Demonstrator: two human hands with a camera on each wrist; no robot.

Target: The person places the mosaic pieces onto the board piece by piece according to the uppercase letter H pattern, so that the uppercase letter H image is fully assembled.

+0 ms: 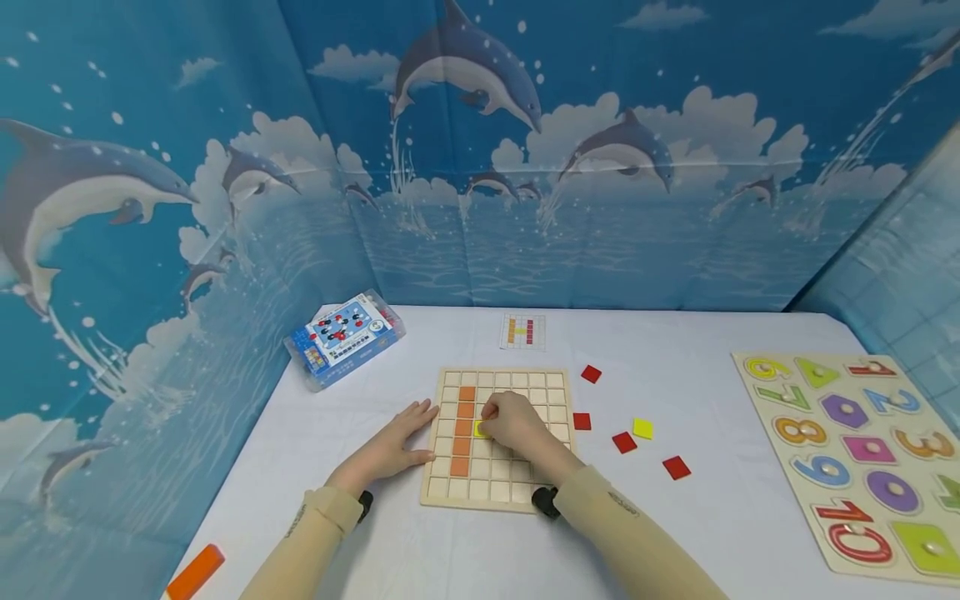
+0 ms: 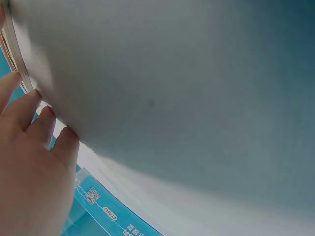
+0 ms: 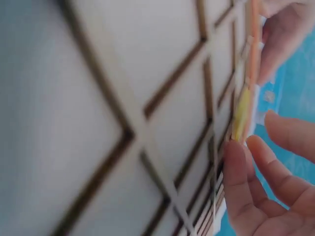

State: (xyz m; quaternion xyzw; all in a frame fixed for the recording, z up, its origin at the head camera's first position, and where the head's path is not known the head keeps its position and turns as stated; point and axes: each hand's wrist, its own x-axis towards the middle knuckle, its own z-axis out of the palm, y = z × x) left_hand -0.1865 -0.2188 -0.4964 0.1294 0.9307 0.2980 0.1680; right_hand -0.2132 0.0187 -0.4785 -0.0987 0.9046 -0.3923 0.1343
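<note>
A wooden grid board lies on the white table, with a column of orange square tiles set in its cells. Beside that column is a yellow tile, also seen lying in the grid in the right wrist view. My right hand reaches over the board, its fingertips touching the edge of this yellow tile; in the right wrist view thumb and fingers stand apart. Along the board's left edge rests my left hand, fingers spread; the left wrist view shows its fingertips against the edge.
Several red tiles and a yellow tile lie right of the board. Behind it is a small pattern card. A plastic box stands back left, an orange block front left, and a number-and-shape puzzle far right.
</note>
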